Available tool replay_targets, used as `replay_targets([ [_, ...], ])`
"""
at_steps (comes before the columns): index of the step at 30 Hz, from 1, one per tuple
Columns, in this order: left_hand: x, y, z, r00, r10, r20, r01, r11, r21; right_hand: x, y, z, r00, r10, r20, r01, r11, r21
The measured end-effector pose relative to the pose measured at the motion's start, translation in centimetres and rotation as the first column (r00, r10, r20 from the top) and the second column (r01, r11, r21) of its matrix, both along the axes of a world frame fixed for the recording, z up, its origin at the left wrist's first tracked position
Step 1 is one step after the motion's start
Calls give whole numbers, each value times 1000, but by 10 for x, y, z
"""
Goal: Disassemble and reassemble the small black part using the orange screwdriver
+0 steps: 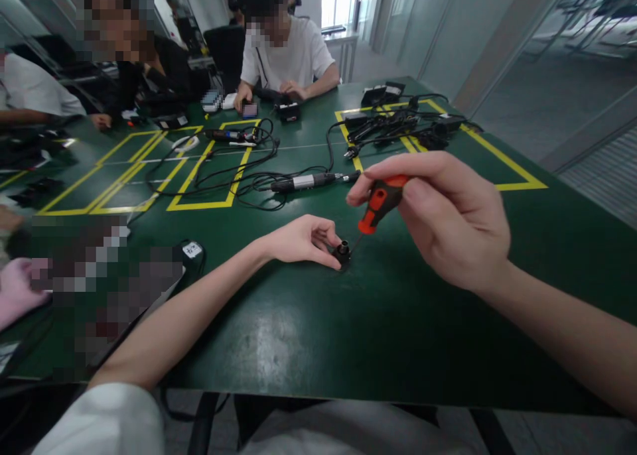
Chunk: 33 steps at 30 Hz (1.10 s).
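My right hand [448,216] grips a screwdriver [382,201] with an orange and dark grey handle. Its thin shaft slants down to the left, and the tip is close to a small black part [342,253]; I cannot tell whether they touch. That part is round, with a short metallic cylinder on top, and stands on the green table [298,335]. Thumb and fingers of my left hand [306,239] are closed around it from the left side.
A black and silver pen-shaped electric tool [308,181] with cables lies beyond my hands. Several black adapters and cords [398,123] are heaped inside yellow tape lines [527,176]. A co-worker in a white shirt [288,50] sits across the table. Another person's hand [22,289] is at far left.
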<state>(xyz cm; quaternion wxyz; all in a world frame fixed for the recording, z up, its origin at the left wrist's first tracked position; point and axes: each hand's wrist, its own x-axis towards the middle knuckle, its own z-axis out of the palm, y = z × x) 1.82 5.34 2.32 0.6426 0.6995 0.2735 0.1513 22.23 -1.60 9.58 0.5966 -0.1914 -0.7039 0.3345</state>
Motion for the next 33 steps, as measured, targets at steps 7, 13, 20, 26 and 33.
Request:
replay_targets([
  [7, 11, -8, -20, 974, 175, 146, -180, 983, 24, -5, 0, 8, 958, 177, -227, -230, 945, -233],
  [13, 9, -5, -19, 973, 204, 111, -203, 979, -25, -9, 4, 7, 958, 160, -240, -231, 925, -303],
  [20, 6, -2, -20, 973, 210, 99, -200, 974, -106, -8, 16, 7, 946, 170, -277, -268, 889, -372],
  [26, 1, 0, -18, 980, 185, 68, -177, 979, -100, -10, 17, 7, 921, 215, -324, -332, 869, -366],
  [33, 4, -4, -22, 970, 226, 91, -219, 973, -78, -12, 20, 7, 911, 238, -337, -359, 861, -361],
])
